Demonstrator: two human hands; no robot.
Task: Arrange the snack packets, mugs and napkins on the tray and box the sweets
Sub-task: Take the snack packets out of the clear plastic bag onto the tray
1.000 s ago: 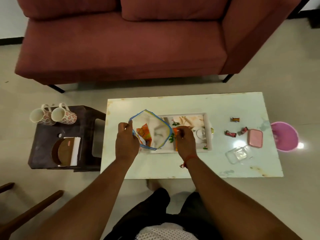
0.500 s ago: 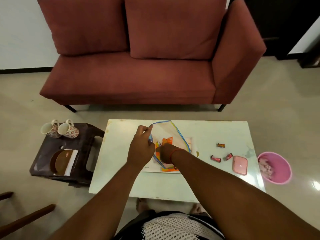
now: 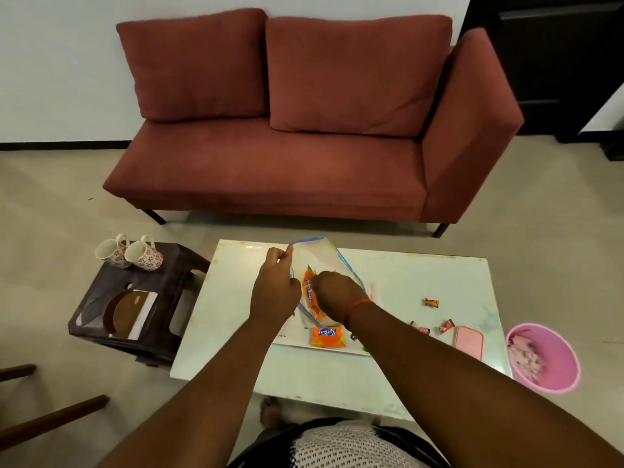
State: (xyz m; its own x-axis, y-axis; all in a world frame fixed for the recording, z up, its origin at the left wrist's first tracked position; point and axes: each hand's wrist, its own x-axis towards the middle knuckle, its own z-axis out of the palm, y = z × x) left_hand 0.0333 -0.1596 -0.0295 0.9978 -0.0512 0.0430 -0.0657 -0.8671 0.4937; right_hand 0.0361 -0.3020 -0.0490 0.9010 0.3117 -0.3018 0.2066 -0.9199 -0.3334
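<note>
A clear zip bag (image 3: 315,261) with a blue edge stands open above the tray (image 3: 293,339), and an orange snack packet (image 3: 309,292) is inside its mouth. A second orange snack packet (image 3: 328,336) lies flat on the tray's near part. Three wrapped sweets (image 3: 431,302) lie loose on the bench (image 3: 422,278), right of the tray, near a closed pink box (image 3: 469,341). Two flowered mugs (image 3: 143,254) lie on their sides on a dark stool (image 3: 148,288), with white napkins (image 3: 143,312) nearer the camera.

Head view, forward-down over table (image 3: 405,275).
</note>
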